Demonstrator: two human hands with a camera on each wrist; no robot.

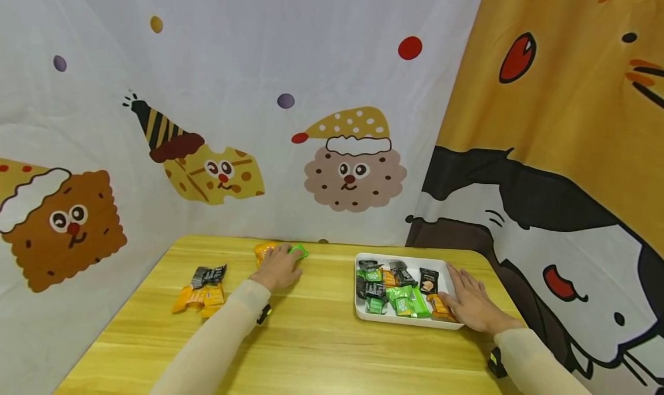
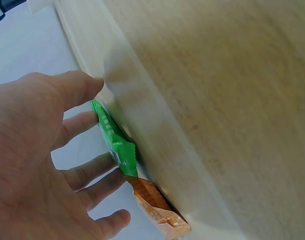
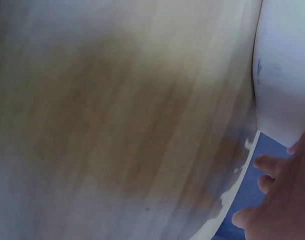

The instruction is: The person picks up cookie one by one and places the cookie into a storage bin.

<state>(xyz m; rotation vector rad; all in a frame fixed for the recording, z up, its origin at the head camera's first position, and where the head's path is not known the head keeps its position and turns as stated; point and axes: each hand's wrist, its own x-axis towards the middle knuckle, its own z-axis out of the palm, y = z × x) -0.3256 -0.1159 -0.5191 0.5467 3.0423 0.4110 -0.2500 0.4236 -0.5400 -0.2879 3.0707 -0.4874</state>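
At the back of the table, my left hand (image 1: 279, 268) reaches over a green-wrapped snack packet (image 1: 298, 249), its fingers at the packet and the thumb held apart. Beside it lies an orange snack packet (image 1: 263, 251), partly hidden by the hand. In the left wrist view, both the green packet (image 2: 115, 141) and the orange one (image 2: 160, 210) lie beyond the fingertips. My right hand (image 1: 474, 303) rests at the right side of a white tray (image 1: 332, 319), fingers extended, thumb over the rim. Black, green and orange packets lie inside the tray.
On the left of the table sit a black packet (image 1: 208, 276) and several orange packets (image 1: 199, 298) in a small group. The wooden table (image 1: 321, 354) meets a printed cloth (image 1: 332, 49) at its back edge.
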